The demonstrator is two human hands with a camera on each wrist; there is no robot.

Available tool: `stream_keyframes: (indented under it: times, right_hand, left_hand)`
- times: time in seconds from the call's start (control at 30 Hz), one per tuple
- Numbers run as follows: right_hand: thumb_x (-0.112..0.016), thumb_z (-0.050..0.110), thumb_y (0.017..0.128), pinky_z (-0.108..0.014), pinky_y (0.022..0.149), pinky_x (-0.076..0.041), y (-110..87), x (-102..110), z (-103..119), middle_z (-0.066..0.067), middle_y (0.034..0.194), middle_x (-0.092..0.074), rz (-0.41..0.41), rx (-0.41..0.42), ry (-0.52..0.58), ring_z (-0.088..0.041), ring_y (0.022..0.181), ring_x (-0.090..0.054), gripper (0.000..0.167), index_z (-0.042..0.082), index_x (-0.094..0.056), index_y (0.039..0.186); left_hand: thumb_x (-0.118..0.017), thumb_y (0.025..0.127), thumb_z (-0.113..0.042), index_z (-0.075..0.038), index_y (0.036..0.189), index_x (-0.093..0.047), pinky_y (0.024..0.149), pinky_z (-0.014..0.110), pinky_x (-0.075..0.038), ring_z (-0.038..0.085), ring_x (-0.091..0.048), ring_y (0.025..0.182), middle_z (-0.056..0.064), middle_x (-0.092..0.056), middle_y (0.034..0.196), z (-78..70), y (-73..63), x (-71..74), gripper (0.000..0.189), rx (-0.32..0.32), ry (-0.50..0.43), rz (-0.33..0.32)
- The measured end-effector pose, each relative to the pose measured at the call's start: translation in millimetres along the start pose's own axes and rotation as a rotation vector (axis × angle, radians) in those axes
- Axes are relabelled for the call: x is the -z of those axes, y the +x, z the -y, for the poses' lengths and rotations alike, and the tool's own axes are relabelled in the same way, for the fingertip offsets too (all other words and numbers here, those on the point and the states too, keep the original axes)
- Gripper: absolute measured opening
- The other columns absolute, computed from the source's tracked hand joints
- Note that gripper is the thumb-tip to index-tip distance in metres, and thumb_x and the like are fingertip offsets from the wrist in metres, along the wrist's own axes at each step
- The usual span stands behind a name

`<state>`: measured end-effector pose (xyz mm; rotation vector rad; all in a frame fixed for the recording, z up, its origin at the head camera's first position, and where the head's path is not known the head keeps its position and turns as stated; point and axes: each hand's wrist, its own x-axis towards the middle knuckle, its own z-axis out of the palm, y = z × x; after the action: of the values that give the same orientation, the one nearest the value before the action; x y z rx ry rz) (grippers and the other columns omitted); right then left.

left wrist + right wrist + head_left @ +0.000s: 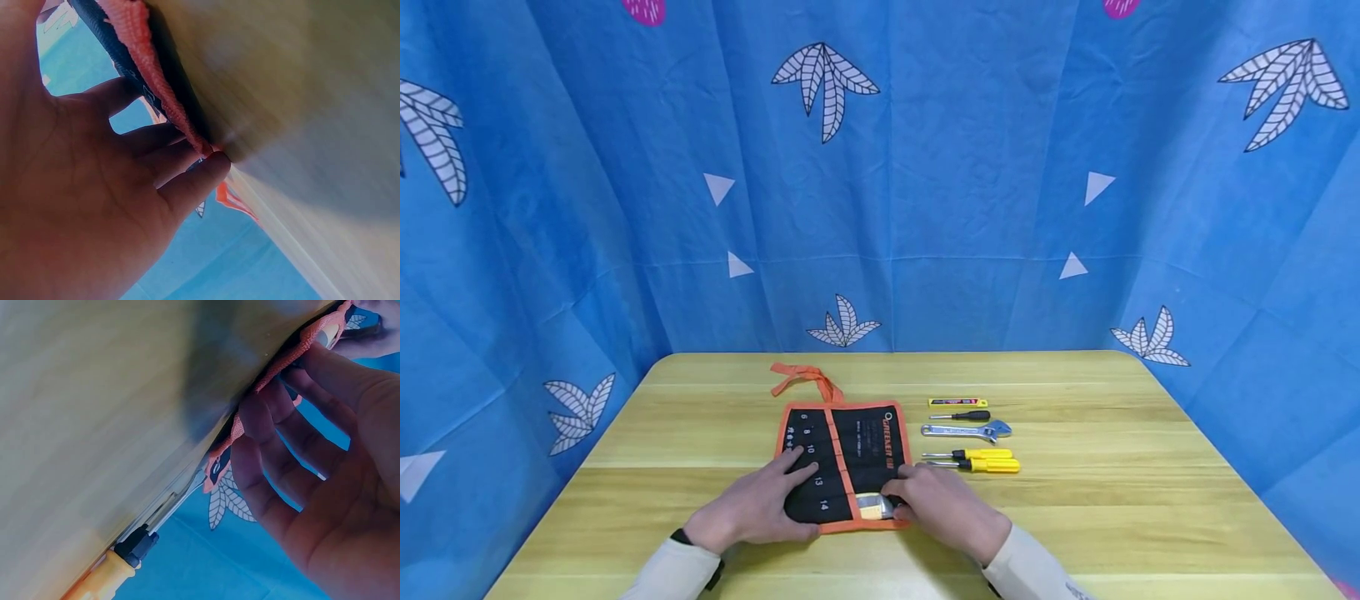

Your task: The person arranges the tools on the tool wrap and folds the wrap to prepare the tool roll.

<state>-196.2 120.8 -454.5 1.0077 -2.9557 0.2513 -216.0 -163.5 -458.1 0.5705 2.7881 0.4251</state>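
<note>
A black tool pouch (868,442) with orange trim lies unfolded on the table, its left panel marked with numbers. My left hand (760,502) rests on that panel's left side, fingers spread, thumb by the lower edge. At the lower right of the pouch, my right hand (936,508) pinches the black end of a pale yellow and silver tool (872,506). Its other end meets the orange middle strip; whether it goes under is unclear. In the right wrist view, the thumb touches the tool (327,335) while other fingers lie along the pouch's orange edge (284,362).
Right of the pouch lie a yellow box cutter (957,402), a black-handled screwdriver (962,415), an adjustable wrench (967,430) and two yellow-handled screwdrivers (996,466). Orange ties (805,375) trail from the pouch's top. A blue curtain (925,208) hangs behind the wooden table (1112,500).
</note>
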Motion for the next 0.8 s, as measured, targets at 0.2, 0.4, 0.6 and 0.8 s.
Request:
stream_keyframes:
  times: [0.2,0.4,0.6,0.8]
  right_hand:
    - [-0.079,0.028,0.09,-0.027,0.063,-0.05,1.6,-0.5,1.2,0.006,0.097,-0.072,-0.019,0.007,-0.013,-0.006,0.074,-0.057,0.021,0.025,-0.078,0.11]
    - [-0.078,0.027,0.091,-0.024,0.06,-0.045,-4.4,3.5,-3.4,0.007,0.095,-0.072,0.0,0.009,0.037,-0.002,0.069,-0.052,0.018,0.02,-0.078,0.108]
    - [-0.079,0.019,0.091,-0.023,0.059,-0.048,-16.6,13.7,-21.8,0.005,0.096,-0.074,-0.058,0.011,0.078,-0.002,0.072,-0.057,0.018,0.016,-0.077,0.108]
    - [-0.079,0.018,0.09,-0.025,0.058,-0.049,-36.8,25.1,-50.0,0.004,0.095,-0.073,-0.147,-0.06,0.034,-0.005,0.074,-0.061,0.015,0.013,-0.076,0.105]
  left_hand:
    - [-0.081,0.074,-0.066,-0.016,0.15,-0.054,0.112,0.062,-0.041,0.042,-0.037,0.147,0.018,-0.033,0.164,1.1,-1.0,1.4,0.095,-0.013,0.002,-0.003]
    - [-0.08,0.075,-0.067,-0.016,0.151,-0.053,0.111,0.061,-0.041,0.042,-0.036,0.148,0.018,-0.032,0.164,1.7,-0.9,-1.4,0.096,-0.027,-0.002,0.011]
    - [-0.08,0.075,-0.067,-0.018,0.152,-0.052,0.112,0.062,-0.04,0.042,-0.034,0.149,0.017,-0.031,0.165,3.2,-0.7,-1.0,0.096,-0.016,-0.015,0.012]
    - [-0.08,0.075,-0.067,-0.018,0.152,-0.052,0.111,0.062,-0.041,0.041,-0.035,0.149,0.016,-0.031,0.165,3.1,-0.9,-0.5,0.095,-0.019,-0.011,0.01]
